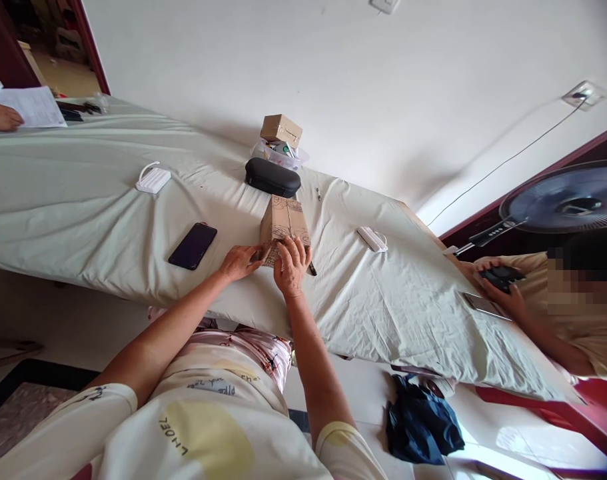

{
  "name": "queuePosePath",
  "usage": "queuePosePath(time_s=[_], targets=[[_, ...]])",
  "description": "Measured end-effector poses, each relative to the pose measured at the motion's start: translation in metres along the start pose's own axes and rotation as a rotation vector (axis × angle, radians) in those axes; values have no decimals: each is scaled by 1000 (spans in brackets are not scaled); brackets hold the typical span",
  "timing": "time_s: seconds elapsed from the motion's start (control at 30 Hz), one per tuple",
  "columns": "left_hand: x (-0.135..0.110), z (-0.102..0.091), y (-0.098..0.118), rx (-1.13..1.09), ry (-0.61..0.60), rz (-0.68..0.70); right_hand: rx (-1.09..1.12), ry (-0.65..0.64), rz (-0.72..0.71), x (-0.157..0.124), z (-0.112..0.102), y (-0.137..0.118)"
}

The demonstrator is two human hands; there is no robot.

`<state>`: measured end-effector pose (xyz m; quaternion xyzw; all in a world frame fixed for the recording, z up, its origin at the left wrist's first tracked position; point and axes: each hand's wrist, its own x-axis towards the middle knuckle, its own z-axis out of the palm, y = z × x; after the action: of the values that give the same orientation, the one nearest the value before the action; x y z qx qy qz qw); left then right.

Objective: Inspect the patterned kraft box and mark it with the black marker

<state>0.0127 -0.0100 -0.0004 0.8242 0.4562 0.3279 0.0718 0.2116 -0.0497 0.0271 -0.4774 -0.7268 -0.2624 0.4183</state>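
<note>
A brown cardboard box (286, 217) with dark scribble-like print stands on the cloth-covered table in front of me. My left hand (240, 263) grips its near left corner, thumb pointing along the front and fingertips partly hidden at the side. From above, my right hand (292, 263) curls its fingers over the near end of the box. A thin dark pen-like object (312, 269) pokes out beside the right hand. To the left of the box lies a dark smartphone (193, 246). Directly behind the box is a black zip case (272, 177).
A smaller carton (282, 129) rests on a clear plastic container (283, 157) by the wall. White corded blocks (154, 180) lie on both sides. At right, a person holds a dark object (503, 277) near a fan (573, 203); another person's hand (2, 116) is far left.
</note>
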Motion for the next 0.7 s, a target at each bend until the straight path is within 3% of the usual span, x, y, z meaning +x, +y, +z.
queuePosePath(time_s=[0.17, 0.37, 0.47, 0.6, 0.7], targets=[[-1, 1, 0, -59, 28, -7, 21, 39, 0, -2, 1, 3], [-2, -1, 2, -96, -62, -69, 31, -8, 49, -4, 2, 4], [-2, -2, 2, -102, -38, -104, 85, 13, 29, -3, 2, 4], [-2, -3, 4, -40, -10, -142, 148, 75, 2, -4, 2, 6], [-3, -5, 6, 29, -19, -148, 151, 90, 69, -6, 4, 11]])
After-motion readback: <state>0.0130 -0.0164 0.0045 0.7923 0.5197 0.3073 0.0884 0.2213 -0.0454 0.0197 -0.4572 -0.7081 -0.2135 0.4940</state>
